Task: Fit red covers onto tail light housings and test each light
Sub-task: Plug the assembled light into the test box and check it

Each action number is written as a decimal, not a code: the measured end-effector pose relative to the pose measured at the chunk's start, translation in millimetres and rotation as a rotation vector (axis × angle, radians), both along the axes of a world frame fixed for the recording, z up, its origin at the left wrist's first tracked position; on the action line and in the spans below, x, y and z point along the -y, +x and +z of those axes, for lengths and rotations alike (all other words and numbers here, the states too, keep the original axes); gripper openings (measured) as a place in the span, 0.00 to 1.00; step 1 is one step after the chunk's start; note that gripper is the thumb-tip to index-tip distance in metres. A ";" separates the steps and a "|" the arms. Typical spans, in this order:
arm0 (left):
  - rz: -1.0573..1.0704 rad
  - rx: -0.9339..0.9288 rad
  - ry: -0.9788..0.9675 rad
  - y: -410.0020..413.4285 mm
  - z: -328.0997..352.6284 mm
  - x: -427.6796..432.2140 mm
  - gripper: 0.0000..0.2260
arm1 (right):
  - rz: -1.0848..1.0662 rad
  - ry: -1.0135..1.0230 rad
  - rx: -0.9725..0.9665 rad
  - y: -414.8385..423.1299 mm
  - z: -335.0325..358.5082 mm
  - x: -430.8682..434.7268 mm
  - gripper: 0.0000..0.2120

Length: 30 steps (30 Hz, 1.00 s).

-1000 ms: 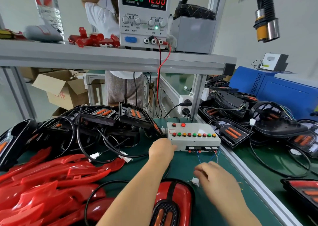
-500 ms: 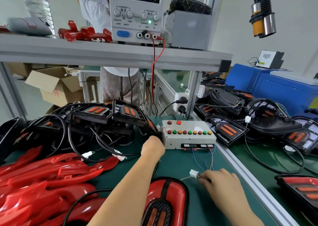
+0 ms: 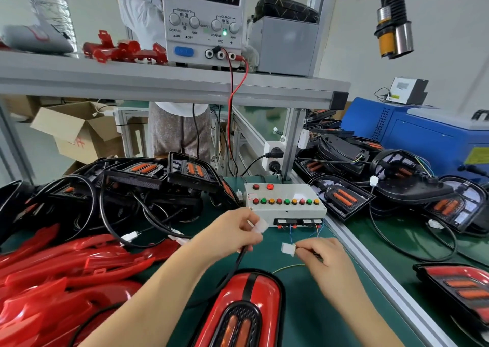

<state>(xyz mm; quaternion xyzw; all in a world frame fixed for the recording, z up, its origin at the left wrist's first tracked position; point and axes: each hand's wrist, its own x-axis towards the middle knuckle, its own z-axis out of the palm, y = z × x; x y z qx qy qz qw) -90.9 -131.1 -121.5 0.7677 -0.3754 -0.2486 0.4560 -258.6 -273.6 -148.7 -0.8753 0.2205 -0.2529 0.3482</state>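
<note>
A tail light with its red cover (image 3: 239, 307) fitted lies on the green mat in front of me. My left hand (image 3: 232, 234) pinches the white plug (image 3: 259, 226) on the end of the light's black cable. My right hand (image 3: 321, 255) pinches the tester's white plug (image 3: 288, 248), which trails thin wires. The two plugs are a short gap apart, facing each other. The white test box (image 3: 284, 203) with coloured buttons stands just behind them. Loose red covers (image 3: 66, 272) are heaped at the left.
Black housings (image 3: 148, 182) with cables are piled behind the covers, and more housings (image 3: 397, 188) lie right of the aluminium rail (image 3: 383, 280). A power supply (image 3: 205, 18) reading 12.00 V sits on the shelf. A person (image 3: 180, 129) stands behind the bench.
My left hand came back from beside the test box holding the cable's white plug. My right hand lifted the tester's plug from the mat toward it.
</note>
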 end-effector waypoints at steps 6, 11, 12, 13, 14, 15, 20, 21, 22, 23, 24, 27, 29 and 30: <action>-0.001 0.203 -0.012 -20.1 -8.6 0.7 0.09 | -0.038 -0.120 0.060 12.3 7.6 -3.0 0.07; 0.018 0.280 -0.045 -23.5 -14.7 -2.9 0.11 | -0.050 -0.227 0.038 12.6 9.7 -2.1 0.05; 0.019 0.291 -0.044 -24.1 -15.8 -3.3 0.12 | -0.043 -0.270 0.018 12.4 9.4 -3.1 0.04; 0.020 0.301 -0.043 -24.5 -16.5 -3.1 0.12 | -0.035 -0.314 0.003 12.1 9.3 -4.4 0.04; 0.021 0.308 -0.045 -24.6 -17.3 -2.8 0.11 | -0.029 -0.353 -0.003 11.8 9.3 -5.6 0.04; 0.023 0.312 -0.050 -24.4 -18.0 -2.3 0.11 | -0.030 -0.384 -0.006 11.4 9.3 -6.2 0.04; 0.013 0.298 -0.027 -22.6 -20.0 -1.2 0.06 | -0.056 -0.428 0.001 12.1 11.3 -5.0 0.03; 0.006 0.307 -0.021 -22.3 -20.3 -1.2 0.06 | -0.057 -0.425 -0.007 12.5 11.5 -5.1 0.03; 0.002 0.319 -0.021 -22.0 -20.7 -1.4 0.06 | -0.055 -0.425 -0.015 12.6 11.5 -5.5 0.03; 0.002 0.330 -0.029 -21.7 -21.2 -1.6 0.07 | -0.050 -0.431 -0.018 12.6 11.5 -5.8 0.03; 0.002 0.343 -0.040 -21.6 -21.6 -1.9 0.07 | -0.045 -0.445 -0.014 12.2 11.6 -6.3 0.03; -0.009 0.415 -0.053 -21.6 -23.0 -2.0 0.07 | -0.043 -0.503 -0.020 10.1 13.1 -8.0 0.04; -0.003 0.446 -0.050 -21.6 -23.0 -2.4 0.06 | -0.051 -0.535 -0.045 9.6 14.6 -7.9 0.02; 0.001 0.454 -0.046 -21.9 -22.7 -2.5 0.06 | -0.052 -0.538 -0.077 9.8 14.8 -7.6 0.03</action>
